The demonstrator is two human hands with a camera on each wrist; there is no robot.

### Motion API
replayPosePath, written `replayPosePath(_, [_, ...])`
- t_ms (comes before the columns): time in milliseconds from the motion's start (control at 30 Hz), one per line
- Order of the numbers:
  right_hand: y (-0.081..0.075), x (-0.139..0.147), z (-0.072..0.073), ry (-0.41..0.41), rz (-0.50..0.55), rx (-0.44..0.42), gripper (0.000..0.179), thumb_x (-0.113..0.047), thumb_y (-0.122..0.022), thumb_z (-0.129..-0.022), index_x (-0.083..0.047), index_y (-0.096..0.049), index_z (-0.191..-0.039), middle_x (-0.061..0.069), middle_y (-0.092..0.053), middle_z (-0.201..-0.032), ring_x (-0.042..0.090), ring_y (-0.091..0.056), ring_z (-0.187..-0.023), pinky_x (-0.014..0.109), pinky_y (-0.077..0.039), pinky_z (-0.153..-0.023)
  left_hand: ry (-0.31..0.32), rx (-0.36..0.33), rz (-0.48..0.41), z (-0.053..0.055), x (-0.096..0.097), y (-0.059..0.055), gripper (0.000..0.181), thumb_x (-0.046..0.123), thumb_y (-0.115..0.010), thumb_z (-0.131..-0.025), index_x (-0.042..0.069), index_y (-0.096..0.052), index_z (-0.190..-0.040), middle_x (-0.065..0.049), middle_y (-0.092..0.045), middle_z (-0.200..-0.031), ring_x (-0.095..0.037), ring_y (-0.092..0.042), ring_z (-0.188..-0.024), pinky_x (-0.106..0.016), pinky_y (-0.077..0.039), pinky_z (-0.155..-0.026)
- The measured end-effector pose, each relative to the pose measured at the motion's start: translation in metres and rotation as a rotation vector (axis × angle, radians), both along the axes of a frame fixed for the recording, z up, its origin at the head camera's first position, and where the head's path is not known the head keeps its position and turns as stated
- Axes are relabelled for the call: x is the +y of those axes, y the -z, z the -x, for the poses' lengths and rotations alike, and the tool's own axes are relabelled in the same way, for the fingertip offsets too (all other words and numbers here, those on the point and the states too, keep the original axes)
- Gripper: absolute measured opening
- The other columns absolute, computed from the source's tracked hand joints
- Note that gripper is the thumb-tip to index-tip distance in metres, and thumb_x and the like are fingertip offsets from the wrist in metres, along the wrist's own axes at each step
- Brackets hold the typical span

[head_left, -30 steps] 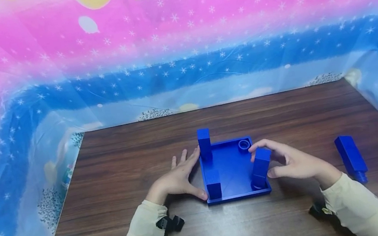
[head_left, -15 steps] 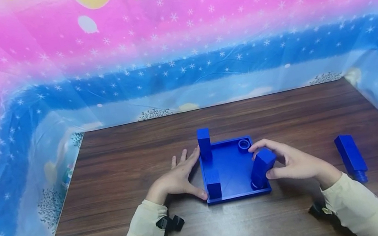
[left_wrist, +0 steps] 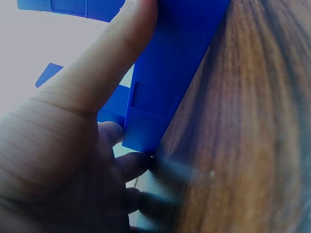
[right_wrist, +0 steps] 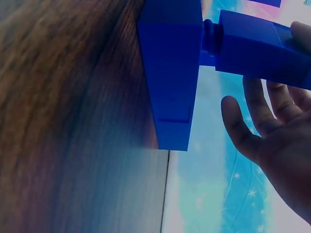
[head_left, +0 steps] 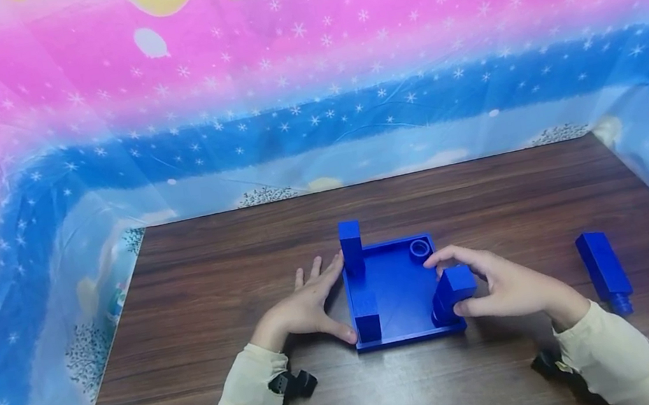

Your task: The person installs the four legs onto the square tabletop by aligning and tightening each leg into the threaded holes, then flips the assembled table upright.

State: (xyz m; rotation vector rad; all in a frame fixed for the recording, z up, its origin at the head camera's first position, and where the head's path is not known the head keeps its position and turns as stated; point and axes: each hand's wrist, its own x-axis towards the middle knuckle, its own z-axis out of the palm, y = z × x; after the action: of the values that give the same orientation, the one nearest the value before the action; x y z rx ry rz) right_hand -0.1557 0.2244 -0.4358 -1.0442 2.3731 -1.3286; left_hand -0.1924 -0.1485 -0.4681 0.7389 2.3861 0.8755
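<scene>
A blue square tray-like panel (head_left: 400,297) with a low rim lies on the table. My left hand (head_left: 303,310) is spread along its left side, thumb and fingertips against the rim. At the near right corner, my right hand (head_left: 513,286) holds a square blue leg (head_left: 455,288) between thumb and fingers. The leg's narrow threaded end (right_wrist: 210,36) meets the panel in the right wrist view, and the leg leans a little. Two other blue legs stand upright on the left corners, one far (head_left: 352,247), one near (head_left: 367,316). An unfilled ring socket (head_left: 419,250) shows at the far right corner.
Farther right, a loose blue leg (head_left: 604,268) lies on the wood-grain table (head_left: 229,246), its threaded end towards me. A patterned pink and blue cloth (head_left: 311,119) rises behind the table's far edge.
The leg at the near right corner has turned about its length, and its top now sits slightly lower. My right thumb and fingers have shifted around it. My left hand has stayed still.
</scene>
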Motion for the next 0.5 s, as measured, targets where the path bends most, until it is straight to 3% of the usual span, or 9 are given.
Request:
replayPosePath(67, [-0.0018, -0.0018, -0.0008, 0.007, -0.019, 0.030, 0.066, -0.009, -0.082, -0.090, -0.013, -0.053, -0.149, 0.014, -0.059, -0.146, 0.034, -0.055, -0.132, 0.067, -0.043, -0.107, -0.002, 0.005, 0.000, 0.0002, -0.0002, 0.0000, 0.145, 0.049, -0.098, -0.070, 0.015, 0.002, -0.170, -0.004, 0.001, -0.177, -0.029, 0.022, -0.159, -0.056, 0.021, -0.123])
replayPosePath(133, [-0.0022, -0.0030, -0.0013, 0.006, -0.032, 0.064, 0.068, -0.009, -0.082, -0.089, -0.015, -0.054, -0.150, 0.012, -0.060, -0.146, 0.032, -0.056, -0.131, 0.058, -0.047, -0.108, -0.003, 0.011, 0.002, 0.0004, -0.0005, 0.0006, 0.145, 0.049, -0.097, -0.070, 0.016, 0.002, -0.170, -0.003, 0.001, -0.177, -0.029, 0.021, -0.159, -0.056, 0.021, -0.123])
replayPosePath(267, [-0.0009, -0.0033, -0.0023, -0.017, -0.048, 0.130, 0.070, -0.007, -0.082, -0.087, -0.017, -0.056, -0.150, 0.005, -0.065, -0.130, 0.018, -0.060, -0.118, 0.039, -0.050, -0.099, 0.000, 0.017, 0.007, 0.0005, -0.0008, 0.0017, 0.145, 0.051, -0.097, -0.071, 0.017, 0.003, -0.170, -0.002, 0.001, -0.177, -0.029, 0.021, -0.159, -0.056, 0.021, -0.123])
replayPosePath(367, [0.0002, -0.0032, -0.0029, -0.032, -0.049, 0.150, 0.070, -0.006, -0.082, -0.087, -0.019, -0.056, -0.150, 0.001, -0.065, -0.119, 0.011, -0.058, -0.110, 0.037, -0.050, -0.094, 0.000, 0.013, 0.003, 0.0001, -0.0006, 0.0016, 0.145, 0.051, -0.097, -0.071, 0.017, 0.003, -0.171, -0.002, 0.001, -0.177, -0.028, 0.022, -0.159, -0.056, 0.021, -0.123])
replayPosePath(500, [0.0011, -0.0038, -0.0037, -0.021, -0.053, 0.139, 0.069, -0.007, -0.082, -0.087, -0.023, -0.057, -0.150, 0.002, -0.066, -0.125, 0.015, -0.060, -0.116, 0.043, -0.051, -0.099, -0.001, 0.016, -0.003, -0.0004, -0.0005, 0.0020, 0.145, 0.050, -0.097, -0.070, 0.017, 0.002, -0.171, -0.003, 0.001, -0.178, -0.030, 0.021, -0.159, -0.057, 0.021, -0.123])
